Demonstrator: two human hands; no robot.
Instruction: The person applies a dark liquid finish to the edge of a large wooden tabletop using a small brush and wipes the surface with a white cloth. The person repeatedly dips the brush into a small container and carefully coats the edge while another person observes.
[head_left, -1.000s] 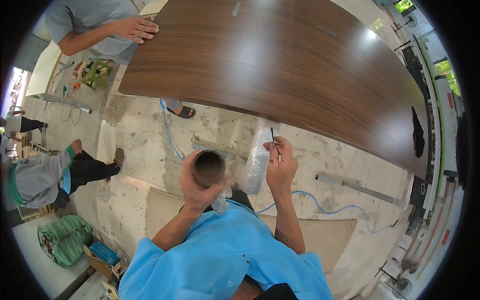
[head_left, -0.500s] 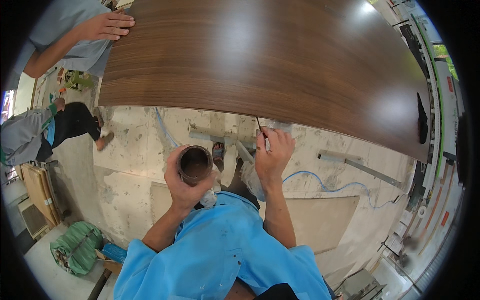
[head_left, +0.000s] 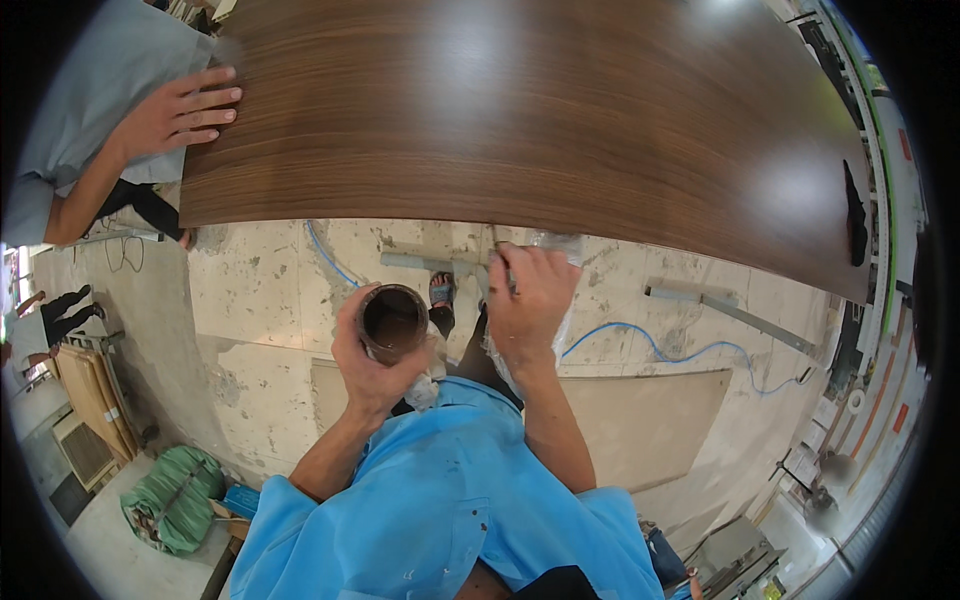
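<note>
My left hand [head_left: 372, 372] is wrapped round a cup-shaped container [head_left: 394, 318] with dark brown contents. A crumpled white piece [head_left: 424, 392], perhaps a rag or plastic, hangs beside that hand. Close under the near edge of a large wood-grain board [head_left: 500, 140], my right hand [head_left: 535, 300] is closed in a pinch. Between its fingertips a thin dark stick-like tool [head_left: 494, 236] points up to the board's edge; its tip is too small to make out. Clear plastic film [head_left: 568, 245] shows behind the right hand and along its wrist.
A co-worker's hand [head_left: 190, 112] lies on the board's left end. A dark strip [head_left: 855, 213] lies at its right end. Below are a blue hose [head_left: 650, 365], metal bars [head_left: 735, 322] and a flat panel [head_left: 650, 425] on the floor. A green sack [head_left: 175, 500] stands at lower left.
My right hand has shifted slightly left along the board's edge with the thin tool. The co-worker's hand appears lower on the board's left end. My left hand still holds the container.
</note>
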